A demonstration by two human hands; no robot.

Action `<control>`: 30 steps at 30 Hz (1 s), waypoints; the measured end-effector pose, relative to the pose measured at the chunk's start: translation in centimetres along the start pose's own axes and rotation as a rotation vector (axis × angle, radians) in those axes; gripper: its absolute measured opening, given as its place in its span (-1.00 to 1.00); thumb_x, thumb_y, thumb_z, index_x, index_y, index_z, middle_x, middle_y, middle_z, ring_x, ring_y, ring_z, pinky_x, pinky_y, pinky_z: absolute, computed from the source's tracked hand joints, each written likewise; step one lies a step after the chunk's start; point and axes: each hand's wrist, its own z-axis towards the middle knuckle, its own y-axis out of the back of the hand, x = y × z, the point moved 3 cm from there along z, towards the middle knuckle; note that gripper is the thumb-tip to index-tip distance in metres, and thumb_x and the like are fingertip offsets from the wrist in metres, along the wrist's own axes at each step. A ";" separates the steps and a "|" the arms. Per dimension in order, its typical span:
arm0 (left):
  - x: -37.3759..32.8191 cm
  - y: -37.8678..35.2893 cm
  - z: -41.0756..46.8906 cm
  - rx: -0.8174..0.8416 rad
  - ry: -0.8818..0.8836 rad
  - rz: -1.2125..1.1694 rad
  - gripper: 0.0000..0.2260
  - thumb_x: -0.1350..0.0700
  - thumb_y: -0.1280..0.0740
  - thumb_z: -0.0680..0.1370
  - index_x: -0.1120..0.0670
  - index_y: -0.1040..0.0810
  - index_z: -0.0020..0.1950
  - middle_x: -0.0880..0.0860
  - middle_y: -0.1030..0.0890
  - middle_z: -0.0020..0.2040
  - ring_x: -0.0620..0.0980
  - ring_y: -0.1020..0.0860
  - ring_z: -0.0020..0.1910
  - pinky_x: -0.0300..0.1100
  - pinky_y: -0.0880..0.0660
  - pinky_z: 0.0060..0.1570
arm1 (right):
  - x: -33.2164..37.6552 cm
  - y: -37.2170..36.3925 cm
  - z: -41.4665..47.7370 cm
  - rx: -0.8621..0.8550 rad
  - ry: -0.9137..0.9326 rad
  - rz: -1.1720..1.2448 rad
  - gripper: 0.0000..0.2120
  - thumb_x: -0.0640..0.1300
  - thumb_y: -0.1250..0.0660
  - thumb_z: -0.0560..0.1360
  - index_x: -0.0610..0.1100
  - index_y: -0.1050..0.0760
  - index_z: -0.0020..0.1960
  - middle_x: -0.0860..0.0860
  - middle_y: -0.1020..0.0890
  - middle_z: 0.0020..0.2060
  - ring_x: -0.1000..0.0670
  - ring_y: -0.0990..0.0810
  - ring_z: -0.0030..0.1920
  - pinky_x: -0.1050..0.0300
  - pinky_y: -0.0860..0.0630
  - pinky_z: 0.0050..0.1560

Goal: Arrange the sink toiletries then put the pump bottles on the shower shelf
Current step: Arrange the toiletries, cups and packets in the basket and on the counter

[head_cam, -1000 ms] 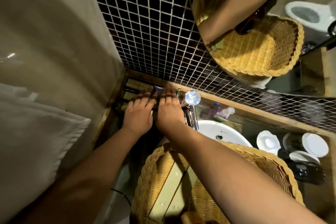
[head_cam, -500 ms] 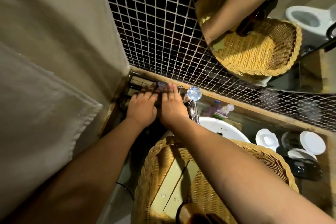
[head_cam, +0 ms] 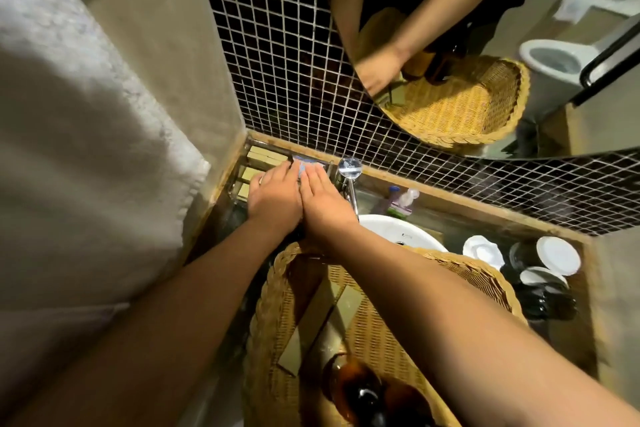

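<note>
Both my hands are down in the back-left corner of the worktop, side by side and touching. Left hand (head_cam: 273, 198) lies flat, fingers stretched out over a small rack (head_cam: 254, 163) of pale packets; not gripping anything I can make out. Right hand (head_cam: 323, 201) is also flat, fingertips on a small blue-white packet (head_cam: 304, 163) at the rack's back edge — pressing or nudging it, not clenched round it, tho what's under the palms is hidden.

Just right of the hands is the tap (head_cam: 348, 180), then the white sink (head_cam: 398, 230). Behind the sink, near the wall, a couple of small toiletry bottles (head_cam: 401, 201). Further right, white dishes and dark jars (head_cam: 540, 274).

Nearer me, a wicker basket (head_cam: 277, 305) sits at the sink's front, with flat boxes inside & two brown pump bottles (head_cam: 360, 388) at its near end.

Progress, as I judge it: I'm in the arranging part, squaring up packets in the corner. Pump bottles are in the basket, not on any shower shelf — no shelf in view. So 2nd half is all to do, prob. some tidying too.
</note>
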 end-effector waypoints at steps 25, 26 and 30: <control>-4.7 -5.3 -15.2 0.150 -0.429 0.159 -0.46 -0.10 -0.23 0.53 -0.03 -0.30 0.51 0.05 -0.26 0.54 0.11 -0.12 0.54 0.16 -0.01 0.50 | -3.2 -10.0 -15.2 0.162 0.274 0.228 -0.23 -0.21 -0.28 0.56 -0.09 0.07 0.63 -0.04 0.11 0.62 0.00 0.11 0.60 0.10 -0.15 0.49; -4.8 -5.7 -15.7 0.182 -0.398 0.131 -0.49 -0.11 -0.24 0.53 -0.04 -0.34 0.47 0.05 -0.33 0.49 0.10 -0.20 0.49 0.13 -0.10 0.48 | -2.9 -10.4 -15.3 0.172 0.292 0.228 -0.20 -0.26 -0.31 0.53 -0.08 0.04 0.63 -0.02 0.10 0.62 0.00 0.09 0.59 0.07 -0.23 0.46; -4.8 -6.9 -17.2 0.248 -0.275 0.091 -0.66 -0.13 -0.25 0.52 -0.03 -0.48 0.24 0.00 -0.47 0.13 0.00 -0.45 0.07 -0.10 -0.40 0.01 | -1.9 -12.2 -15.7 0.224 0.324 0.143 -0.29 -0.28 -0.21 0.59 -0.02 0.03 0.63 0.11 0.10 0.62 -0.02 0.21 0.60 -0.04 -0.44 0.34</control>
